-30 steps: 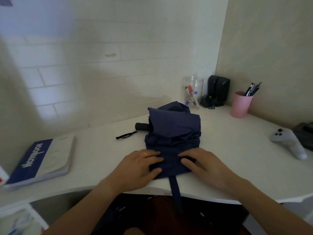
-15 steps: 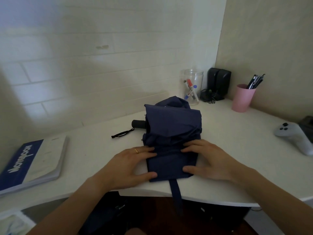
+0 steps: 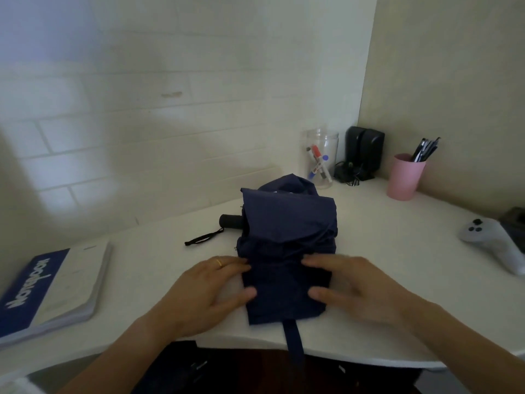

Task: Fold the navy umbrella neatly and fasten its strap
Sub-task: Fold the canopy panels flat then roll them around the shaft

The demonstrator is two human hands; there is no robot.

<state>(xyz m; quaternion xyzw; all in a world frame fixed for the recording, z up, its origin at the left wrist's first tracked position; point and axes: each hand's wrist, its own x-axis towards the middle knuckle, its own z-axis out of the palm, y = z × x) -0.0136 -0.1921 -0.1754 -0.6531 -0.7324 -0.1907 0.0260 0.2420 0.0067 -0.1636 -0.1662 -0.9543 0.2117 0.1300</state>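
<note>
The navy umbrella [image 3: 287, 240] lies collapsed on the white desk [image 3: 397, 251], its canopy bunched in loose folds. Its black handle [image 3: 230, 221] sticks out to the left with a thin black wrist loop [image 3: 203, 239]. A navy strap [image 3: 294, 345] hangs from the near end over the desk's front edge. My left hand [image 3: 207, 291] rests flat on the desk, fingertips and thumb against the canopy's left near edge. My right hand [image 3: 355, 288] presses on the canopy's right near side, fingers spread. Neither hand clasps the fabric.
A blue and white notebook [image 3: 48, 285] lies at the left. At the back stand a clear jar of markers [image 3: 322, 157], black speakers [image 3: 365, 152] and a pink cup of pens [image 3: 404, 176]. A grey controller [image 3: 494, 243] lies at the right.
Both hands have slid apart from the middle of the near canopy end to its left and right sides. The umbrella itself has stayed in place.
</note>
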